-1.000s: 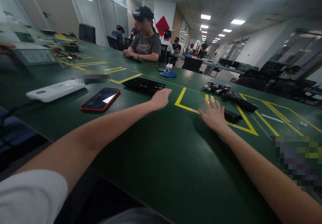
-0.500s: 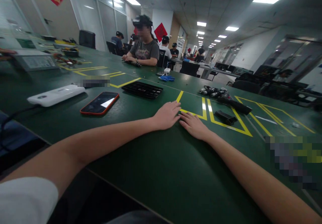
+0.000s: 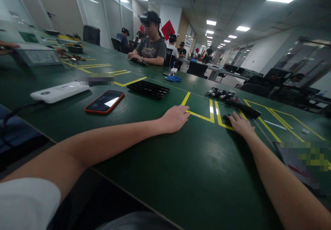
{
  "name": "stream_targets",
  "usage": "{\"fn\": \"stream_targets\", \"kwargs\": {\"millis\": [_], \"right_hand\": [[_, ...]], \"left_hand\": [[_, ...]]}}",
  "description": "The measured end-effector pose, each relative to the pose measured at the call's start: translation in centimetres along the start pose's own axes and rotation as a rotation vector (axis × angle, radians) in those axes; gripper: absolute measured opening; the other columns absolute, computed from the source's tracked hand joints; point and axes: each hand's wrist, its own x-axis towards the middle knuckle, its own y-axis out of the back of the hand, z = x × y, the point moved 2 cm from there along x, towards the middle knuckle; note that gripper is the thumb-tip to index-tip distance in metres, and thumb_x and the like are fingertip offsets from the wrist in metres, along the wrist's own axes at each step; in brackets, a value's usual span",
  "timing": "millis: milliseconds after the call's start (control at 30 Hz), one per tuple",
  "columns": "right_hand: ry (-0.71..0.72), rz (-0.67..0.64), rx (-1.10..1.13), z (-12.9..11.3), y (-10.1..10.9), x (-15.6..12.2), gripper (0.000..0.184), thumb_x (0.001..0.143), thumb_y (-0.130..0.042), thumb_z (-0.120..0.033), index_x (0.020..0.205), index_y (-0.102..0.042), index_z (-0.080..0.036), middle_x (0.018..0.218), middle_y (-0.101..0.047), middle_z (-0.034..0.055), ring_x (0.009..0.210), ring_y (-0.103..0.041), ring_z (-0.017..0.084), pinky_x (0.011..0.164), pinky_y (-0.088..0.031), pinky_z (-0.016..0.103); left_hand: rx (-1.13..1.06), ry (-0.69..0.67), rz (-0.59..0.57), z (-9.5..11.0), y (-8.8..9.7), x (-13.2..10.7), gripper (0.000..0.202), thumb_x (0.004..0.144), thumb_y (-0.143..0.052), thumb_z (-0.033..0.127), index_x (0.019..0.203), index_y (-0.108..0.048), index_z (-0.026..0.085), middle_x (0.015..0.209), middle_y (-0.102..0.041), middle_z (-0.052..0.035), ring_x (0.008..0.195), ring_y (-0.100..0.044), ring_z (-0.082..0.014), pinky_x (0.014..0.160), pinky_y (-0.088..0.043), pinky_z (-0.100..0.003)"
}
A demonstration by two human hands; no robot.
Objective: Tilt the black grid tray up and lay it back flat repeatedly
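My left hand (image 3: 176,119) lies palm down on the green table, its fingers stretched toward the yellow tape and nothing in it. Over on the right, my right hand (image 3: 241,123) reaches across a small black block (image 3: 227,117). Its fingers are extended over the block and hide most of it; only the left end shows. Just beyond that hand lies a long black object (image 3: 244,108), beside a bundle of black cables with metal connectors (image 3: 221,93). A black slotted tray (image 3: 148,89) rests beyond my left hand.
A phone with an orange edge (image 3: 104,101) and a white corded device (image 3: 60,91) lie on the left. Blue gloves (image 3: 173,78) are farther back, near a seated person (image 3: 152,49) across the table. Yellow tape (image 3: 201,116) marks out areas on the tabletop.
My right hand has moved away from my left hand, to the right, and now covers most of the small black block. My left hand stays in place on the table.
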Motion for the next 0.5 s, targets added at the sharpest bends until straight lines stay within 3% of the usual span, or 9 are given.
{"fn": "stream_targets", "kwargs": {"millis": [133,200,267,333,400,500], "right_hand": [[0.044,0.009,-0.052,0.0,-0.5,0.6,0.060,0.087,-0.027,-0.050,0.136,-0.040,-0.019,0.142,-0.038,0.0185,0.130,-0.034,0.038,0.102,-0.030,0.058],[0.088,0.027,-0.078,-0.2,-0.6,0.7,0.058,0.089,-0.028,-0.045,0.135,-0.042,-0.013,0.136,-0.043,0.0216,0.129,-0.038,0.034,0.105,-0.030,0.048],[0.112,0.032,-0.098,-0.1,-0.7,0.8,0.057,0.089,-0.028,-0.043,0.134,-0.043,-0.011,0.133,-0.046,0.0225,0.128,-0.040,0.032,0.106,-0.029,0.042],[0.107,0.037,-0.103,0.0,-0.8,0.8,0.056,0.089,-0.029,-0.044,0.133,-0.043,-0.012,0.132,-0.047,0.0217,0.126,-0.042,0.033,0.105,-0.030,0.042],[0.100,0.041,-0.101,0.1,-0.8,0.7,0.056,0.089,-0.029,-0.044,0.133,-0.043,-0.014,0.132,-0.047,0.0206,0.124,-0.043,0.034,0.103,-0.032,0.043],[0.099,0.045,-0.096,0.0,-0.7,0.6,0.055,0.089,-0.028,-0.044,0.132,-0.044,-0.014,0.131,-0.048,0.0207,0.122,-0.044,0.035,0.101,-0.033,0.044]], "left_hand": [[0.097,0.288,-0.127,-3.8,-0.8,0.9,0.029,0.090,-0.043,0.027,0.107,-0.057,0.008,0.109,-0.057,-0.0183,0.098,-0.057,-0.0287,0.077,-0.046,-0.038],[0.046,0.341,-0.212,-4.9,-1.6,0.9,0.025,0.091,-0.042,0.023,0.103,-0.058,0.008,0.102,-0.060,-0.0174,0.092,-0.059,-0.0277,0.074,-0.047,-0.037],[-0.069,0.365,-0.221,-5.4,-2.2,0.8,0.018,0.089,-0.044,0.018,0.096,-0.059,0.009,0.099,-0.061,-0.0163,0.093,-0.060,-0.0273,0.077,-0.046,-0.036],[-0.309,0.507,-0.101,-6.1,-2.4,0.9,0.006,0.083,-0.055,0.017,0.082,-0.059,0.012,0.093,-0.063,-0.0137,0.095,-0.060,-0.0266,0.081,-0.045,-0.035],[-0.573,0.715,0.073,-7.4,-2.2,1.2,0.011,0.077,-0.063,0.017,0.070,-0.055,0.014,0.082,-0.063,-0.0102,0.090,-0.061,-0.0241,0.079,-0.047,-0.032],[-0.745,0.945,0.242,-10.7,-0.9,2.3,0.017,0.082,-0.053,0.017,0.066,-0.050,0.016,0.066,-0.059,-0.0062,0.067,-0.061,-0.0177,0.062,-0.050,-0.028]]}}
